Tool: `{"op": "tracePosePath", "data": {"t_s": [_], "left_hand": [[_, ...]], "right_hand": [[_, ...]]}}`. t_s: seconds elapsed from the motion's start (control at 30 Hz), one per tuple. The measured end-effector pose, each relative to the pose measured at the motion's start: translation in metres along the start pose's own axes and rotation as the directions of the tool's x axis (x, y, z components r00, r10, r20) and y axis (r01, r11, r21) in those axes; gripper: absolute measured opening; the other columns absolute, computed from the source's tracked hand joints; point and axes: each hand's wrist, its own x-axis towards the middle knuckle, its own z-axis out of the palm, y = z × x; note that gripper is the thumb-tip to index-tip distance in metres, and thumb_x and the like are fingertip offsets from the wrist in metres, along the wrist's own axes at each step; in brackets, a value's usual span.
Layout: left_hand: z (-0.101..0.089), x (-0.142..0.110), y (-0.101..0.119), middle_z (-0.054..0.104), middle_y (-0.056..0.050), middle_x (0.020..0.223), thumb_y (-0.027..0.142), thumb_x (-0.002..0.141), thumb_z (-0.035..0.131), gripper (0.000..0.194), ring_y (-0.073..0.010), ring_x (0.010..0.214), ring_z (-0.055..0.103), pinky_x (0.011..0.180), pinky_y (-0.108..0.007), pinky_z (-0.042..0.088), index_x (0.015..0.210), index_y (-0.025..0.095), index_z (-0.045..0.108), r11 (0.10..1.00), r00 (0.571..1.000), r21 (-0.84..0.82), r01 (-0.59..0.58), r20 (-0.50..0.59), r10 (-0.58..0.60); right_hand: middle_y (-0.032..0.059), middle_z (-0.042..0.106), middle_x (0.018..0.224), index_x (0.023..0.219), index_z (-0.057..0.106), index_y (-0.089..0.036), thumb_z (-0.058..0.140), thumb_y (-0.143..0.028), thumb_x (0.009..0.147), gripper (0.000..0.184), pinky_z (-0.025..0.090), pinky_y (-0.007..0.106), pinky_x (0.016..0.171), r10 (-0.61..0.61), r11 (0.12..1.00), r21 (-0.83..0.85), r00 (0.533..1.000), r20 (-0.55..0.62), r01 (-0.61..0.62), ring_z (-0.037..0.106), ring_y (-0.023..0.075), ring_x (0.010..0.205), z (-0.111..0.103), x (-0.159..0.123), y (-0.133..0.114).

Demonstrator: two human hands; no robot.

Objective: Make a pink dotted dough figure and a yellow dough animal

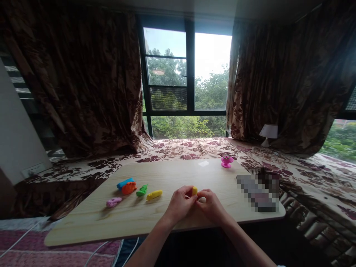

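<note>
Both my hands meet over the near middle of a light wooden table (167, 222). My left hand (179, 205) pinches a small yellow lump of clay (194, 190) between thumb and fingers. My right hand (213, 205) is closed beside it, its fingertips touching the same lump. To the left on the table lie a yellow clay roll (154, 195), a green piece (142, 190), an orange piece (129, 188), a blue piece (124, 182) and a pink piece (113, 202).
A pink toy stand (227, 161) sits at the table's far edge. A blurred dark object (258, 193) lies at the right end. Behind are a flowered bedspread (189, 146), a small white lamp (268, 134), brown curtains and a window. White cables (19, 239) run at lower left.
</note>
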Motion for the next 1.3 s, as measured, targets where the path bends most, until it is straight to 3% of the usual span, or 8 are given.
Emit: {"op": "tracePosePath", "data": {"t_s": [0.13,0.4,0.6,0.67,0.8,0.93,1.13,1.3], "left_hand": [[0.001,0.001,-0.003,0.065,-0.001,0.071,0.028,0.073,0.057,0.013,-0.0168,0.073,0.058,0.067,-0.025,0.043,0.072,0.018,0.065,1.0,1.0,-0.017,0.007,0.025,-0.006],[-0.004,-0.005,-0.011,0.069,-0.005,0.088,0.033,0.077,0.055,0.026,-0.0192,0.083,0.061,0.073,-0.026,0.045,0.094,0.016,0.066,0.994,0.995,-0.097,0.049,0.086,-0.041],[-0.017,-0.005,-0.001,0.067,-0.003,0.081,0.037,0.076,0.058,0.027,-0.0174,0.076,0.058,0.069,-0.026,0.044,0.093,0.018,0.067,0.992,0.994,-0.108,0.059,0.095,-0.049],[-0.021,-0.006,0.005,0.066,-0.003,0.082,0.037,0.074,0.061,0.028,-0.0169,0.076,0.058,0.069,-0.026,0.044,0.094,0.018,0.067,0.99,0.994,-0.129,0.064,0.098,-0.051],[-0.024,-0.011,0.015,0.066,-0.002,0.085,0.034,0.074,0.061,0.04,-0.016,0.078,0.06,0.071,-0.027,0.047,0.111,0.018,0.058,0.974,0.994,-0.208,0.087,0.075,-0.073],[-0.024,-0.011,0.015,0.066,-0.003,0.085,0.034,0.075,0.061,0.038,-0.0157,0.078,0.06,0.072,-0.028,0.048,0.109,0.016,0.057,0.969,0.997,-0.234,0.074,0.019,-0.071],[-0.022,-0.001,0.01,0.066,0.001,0.07,0.033,0.075,0.061,0.033,-0.0137,0.066,0.058,0.063,-0.025,0.046,0.104,0.017,0.063,0.978,0.998,-0.196,0.064,0.014,-0.062],[-0.016,0.001,0.006,0.07,-0.003,0.079,0.033,0.076,0.059,0.025,-0.0166,0.072,0.061,0.067,-0.027,0.047,0.092,0.016,0.067,0.98,0.997,-0.192,0.056,0.054,-0.047]], "right_hand": [[0.0023,0.068,0.081,0.083,0.072,-0.022,0.063,-0.025,0.075,0.013,0.044,0.028,0.078,0.014,1.0,-0.008,1.0,-0.021,-0.014,0.06,0.0192,0.085,0.001,-0.002,0.002],[0.001,0.07,0.08,0.091,0.071,-0.026,0.063,-0.022,0.074,0.019,0.047,0.031,0.08,-0.052,0.999,-0.015,0.999,-0.008,0.052,0.061,0.0202,0.085,-0.002,-0.001,-0.004],[0.0037,0.058,0.123,0.125,0.052,-0.028,0.061,-0.011,0.071,0.057,0.038,0.038,0.097,-0.168,0.985,-0.037,0.986,0.002,0.168,0.05,0.0222,0.112,-0.04,0.0,-0.015],[0.0016,0.058,0.122,0.12,0.056,-0.03,0.062,-0.012,0.071,0.053,0.039,0.035,0.095,-0.206,0.978,-0.027,0.978,0.023,0.206,0.052,0.0207,0.11,-0.043,-0.001,-0.02],[0.0024,0.068,0.094,0.102,0.065,-0.025,0.058,-0.021,0.078,0.025,0.047,0.029,0.078,-0.164,0.986,-0.01,0.986,-0.018,0.164,0.062,0.0183,0.084,-0.026,-0.006,-0.024],[0.003,0.067,0.089,0.089,0.069,-0.024,0.06,-0.024,0.078,0.014,0.044,0.03,0.078,-0.125,0.992,-0.028,0.99,-0.067,0.124,0.059,0.0195,0.086,-0.004,-0.004,-0.026],[-0.001,0.065,0.072,0.073,0.068,-0.024,0.059,-0.022,0.077,0.01,0.04,0.026,0.072,-0.091,0.992,-0.085,0.995,-0.039,0.088,0.057,0.015,0.072,0.007,0.005,-0.022],[-0.0013,0.065,0.067,0.066,0.067,-0.022,0.059,-0.019,0.074,0.012,0.038,0.025,0.071,-0.058,0.99,-0.125,0.998,-0.002,0.057,0.055,0.0145,0.069,0.012,0.004,-0.011]]}}
